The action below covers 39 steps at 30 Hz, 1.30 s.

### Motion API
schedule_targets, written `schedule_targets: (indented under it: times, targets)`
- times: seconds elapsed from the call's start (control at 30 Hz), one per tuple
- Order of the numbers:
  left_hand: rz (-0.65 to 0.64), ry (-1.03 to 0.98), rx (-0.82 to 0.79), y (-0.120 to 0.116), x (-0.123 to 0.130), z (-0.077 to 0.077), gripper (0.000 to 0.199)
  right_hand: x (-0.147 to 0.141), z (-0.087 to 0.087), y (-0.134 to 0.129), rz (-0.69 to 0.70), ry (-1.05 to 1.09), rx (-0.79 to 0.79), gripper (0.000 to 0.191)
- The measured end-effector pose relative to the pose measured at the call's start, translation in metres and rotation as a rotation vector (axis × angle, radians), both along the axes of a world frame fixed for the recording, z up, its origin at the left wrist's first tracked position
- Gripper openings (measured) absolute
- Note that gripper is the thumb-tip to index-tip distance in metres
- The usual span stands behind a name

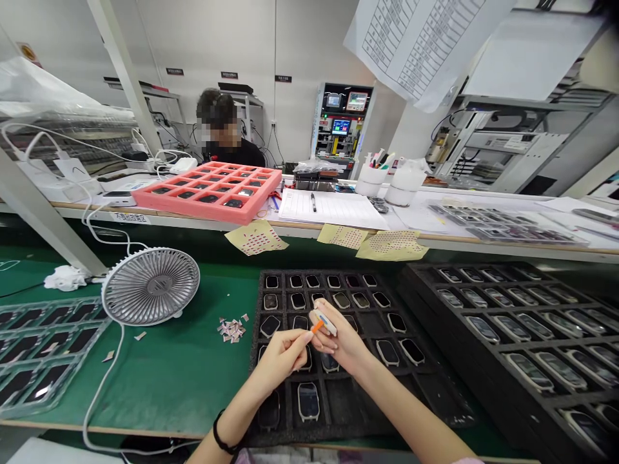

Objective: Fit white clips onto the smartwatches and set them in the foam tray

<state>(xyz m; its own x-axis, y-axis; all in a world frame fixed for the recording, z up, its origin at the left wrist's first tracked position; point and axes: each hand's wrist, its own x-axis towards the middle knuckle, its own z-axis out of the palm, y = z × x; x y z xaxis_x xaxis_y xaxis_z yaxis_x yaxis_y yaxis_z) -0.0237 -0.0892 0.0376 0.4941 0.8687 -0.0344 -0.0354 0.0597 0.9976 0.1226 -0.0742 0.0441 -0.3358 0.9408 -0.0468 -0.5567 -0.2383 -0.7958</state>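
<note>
My left hand [289, 351], with a black band on its wrist, pinches a small orange strip [318, 326]. The strip's far end lies against a pale watch case [329, 324], which the fingers of my right hand [344, 335] hold tilted. A blue patch shows on the case near the strip. Both hands are over a black foam tray [338, 386] with watch cases in many of its pockets, among them a dark-screened watch [308, 401] near the front. Part of the held case is covered by my fingers.
At left stand a white fan [151, 287] and a clear tray of dark screens [48, 348]. Small paper scraps [232, 330] lie on the green mat. More foam trays [483, 348] are stacked at right. A pink foam tray [207, 190] rests on the shelf; a person [220, 132] sits behind.
</note>
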Motion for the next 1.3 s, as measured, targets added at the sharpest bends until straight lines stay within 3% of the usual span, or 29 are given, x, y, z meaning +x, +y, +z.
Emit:
schedule_targets:
  times: [0.37, 0.5, 0.63, 0.83, 0.97, 1.03, 1.1, 1.2, 1.3]
  targets:
    - [0.054, -0.088, -0.069, -0.009, 0.014, -0.011, 0.054, 0.0, -0.008, -0.001, -0.016, 0.2, -0.141, 0.035]
    - [0.043, -0.065, -0.074, -0.006, 0.011, -0.013, 0.053, 0.001, -0.011, -0.003, -0.071, 0.19, -0.164, 0.034]
    - [0.138, -0.023, -0.047, 0.003, 0.007, -0.022, 0.056, -0.001, -0.015, -0.007, -0.161, 0.088, -0.086, 0.025]
    - [0.162, -0.071, -0.014, 0.004, 0.015, -0.024, 0.05, -0.011, -0.023, -0.017, -0.216, -0.28, 0.162, 0.026]
    - [0.243, 0.054, -0.043, 0.005, -0.011, -0.017, 0.046, 0.025, -0.028, -0.012, -0.413, -0.492, 0.263, 0.024]
    - [0.384, 0.213, 0.134, 0.01, -0.039, -0.02, 0.043, 0.063, -0.034, -0.004, -0.583, -0.687, 0.308, 0.024]
    - [0.525, 0.468, 0.29, 0.017, -0.069, -0.029, 0.041, 0.103, -0.044, 0.006, -0.633, -1.041, 0.368, 0.024]
    - [0.589, 0.86, 0.289, 0.026, -0.101, -0.045, 0.031, 0.145, -0.065, 0.016, -0.581, -1.475, 0.427, 0.02]
    - [0.543, 1.084, 0.249, 0.03, -0.112, -0.054, 0.029, 0.159, -0.08, 0.02, -0.526, -1.561, 0.476, 0.017]
